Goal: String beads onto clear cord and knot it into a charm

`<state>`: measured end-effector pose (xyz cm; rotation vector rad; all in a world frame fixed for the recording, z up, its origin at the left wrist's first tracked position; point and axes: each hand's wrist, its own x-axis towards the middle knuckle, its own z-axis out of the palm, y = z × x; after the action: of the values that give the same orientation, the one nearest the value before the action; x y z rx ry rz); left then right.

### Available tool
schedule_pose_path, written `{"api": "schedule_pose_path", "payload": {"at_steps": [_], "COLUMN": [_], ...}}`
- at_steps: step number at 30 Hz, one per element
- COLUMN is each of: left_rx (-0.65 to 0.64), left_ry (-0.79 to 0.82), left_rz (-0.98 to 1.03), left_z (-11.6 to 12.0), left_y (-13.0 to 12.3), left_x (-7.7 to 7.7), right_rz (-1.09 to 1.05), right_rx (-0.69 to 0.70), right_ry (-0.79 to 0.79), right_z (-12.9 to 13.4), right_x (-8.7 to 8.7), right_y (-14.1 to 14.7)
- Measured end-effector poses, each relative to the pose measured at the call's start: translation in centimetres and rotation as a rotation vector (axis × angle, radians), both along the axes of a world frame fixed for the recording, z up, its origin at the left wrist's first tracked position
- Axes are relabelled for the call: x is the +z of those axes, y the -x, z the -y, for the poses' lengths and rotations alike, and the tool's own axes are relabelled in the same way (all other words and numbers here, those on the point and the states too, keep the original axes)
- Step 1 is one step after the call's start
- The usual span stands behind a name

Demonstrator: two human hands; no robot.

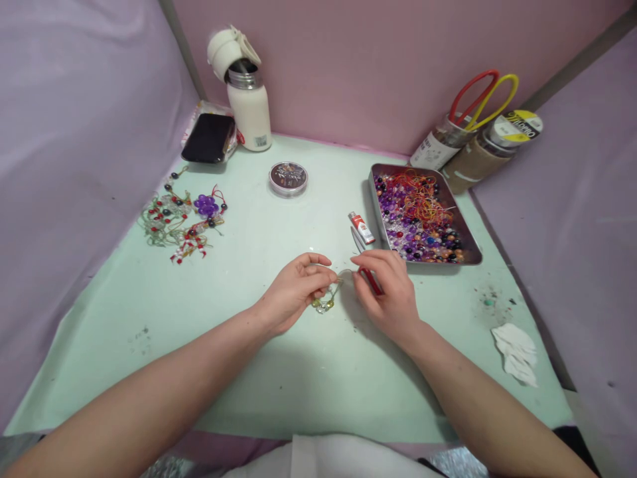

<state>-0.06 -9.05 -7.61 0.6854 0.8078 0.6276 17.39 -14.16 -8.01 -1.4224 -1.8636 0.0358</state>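
Near the middle of the table, my left hand (303, 285) pinches a thin cord that carries a small beaded piece (323, 305) with yellow-green and clear beads, hanging below the fingertips. A short stretch of cord (345, 271) curves across the gap to my right hand (385, 289), whose thumb and fingertips are pressed together on its end. Red-handled scissors (371, 281) lie partly hidden under my right hand, their blades pointing up and left. A red and white lighter (361, 228) rests just beyond them.
A metal tray (465, 245) of beads and tangled cord is at the right, with containers (438, 149) behind it. Finished beaded pieces (174, 216) lie left. A round spool (288, 179), a white bottle (251, 113), a phone (209, 138) and a crumpled tissue (515, 352) surround the work area.
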Motion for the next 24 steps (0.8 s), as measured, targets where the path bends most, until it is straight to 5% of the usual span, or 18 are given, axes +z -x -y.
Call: {"api": "schedule_pose_path", "payload": {"at_steps": [9,24], "left_rx": [0.039,0.039], "left_ry": [-0.016,-0.052], "left_rz": [0.018,-0.033], "left_z": [0.2,0.3], "left_y": [0.0,-0.2], "left_x": [-0.1,-0.2], "right_rz": [0.046,-0.157], "right_rx": [-0.1,0.044], "right_ry": [0.234,0.115], "right_z": [-0.1,0.3], "right_x": [-0.6,0.7], "right_y": [-0.1,0.6]}}
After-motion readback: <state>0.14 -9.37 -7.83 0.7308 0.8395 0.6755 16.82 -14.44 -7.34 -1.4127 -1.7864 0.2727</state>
